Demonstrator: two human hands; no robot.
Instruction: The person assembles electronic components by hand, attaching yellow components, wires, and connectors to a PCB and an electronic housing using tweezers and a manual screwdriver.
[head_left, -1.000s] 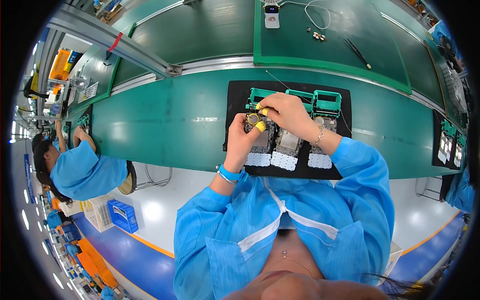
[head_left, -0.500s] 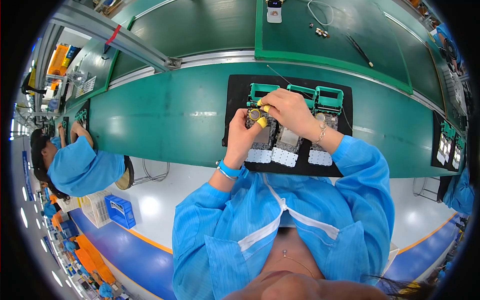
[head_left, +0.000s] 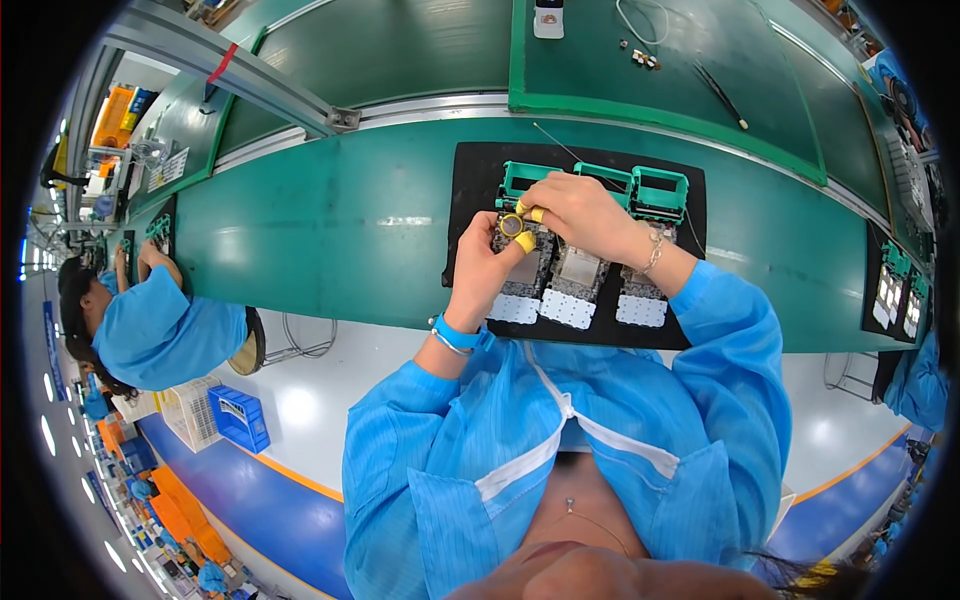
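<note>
A black mat (head_left: pixel 470 170) on the green conveyor belt (head_left: pixel 330 240) carries three circuit-board assemblies (head_left: pixel 578 280), each with a green plastic frame (head_left: pixel 660 190) at its far end. My left hand (head_left: pixel 485 270) and my right hand (head_left: pixel 580 212) meet over the leftmost assembly, both wearing yellow finger cots. Between their fingertips they pinch a small round metallic part (head_left: pixel 511 225). The leftmost board is partly hidden under my hands. My arms are in blue sleeves, with a blue band on my left wrist and a bracelet on my right wrist.
A raised green shelf (head_left: pixel 660 80) behind the belt holds a cable, small parts and a thin tool. Another mat with boards (head_left: pixel 895 295) lies on the belt at the right. A person in blue (head_left: pixel 150 325) works at the left, near a blue crate (head_left: pixel 240 420).
The mat and my hands have drifted slightly right in the view; both hands stay together over the leftmost assembly on the small round part.
</note>
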